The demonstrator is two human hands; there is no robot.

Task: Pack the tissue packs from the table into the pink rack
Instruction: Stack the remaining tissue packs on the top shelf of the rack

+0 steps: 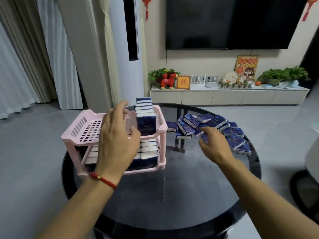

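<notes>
head view: the rack (82, 125) stands at the left edge of the table (172, 195), packs in its lower tier and a row (145, 118) at the right of the upper tier. the left hand (115, 140) hovers released before it. the right hand (213, 144) grasps a pack (205, 138) from the pile (215, 128) near the far right edge.

Gold character 福 on the red panel of a small framed plaque (183, 82) standing on the TV cabinet (224, 96). Festive card (246, 66) leaning on the wall behind the cabinet: one row of characters in round medallions along its top, too small to read. Tissue packs (146, 124): a pale crescent mark with one line of lettering on the dark blue face, blurred and illegible.
</notes>
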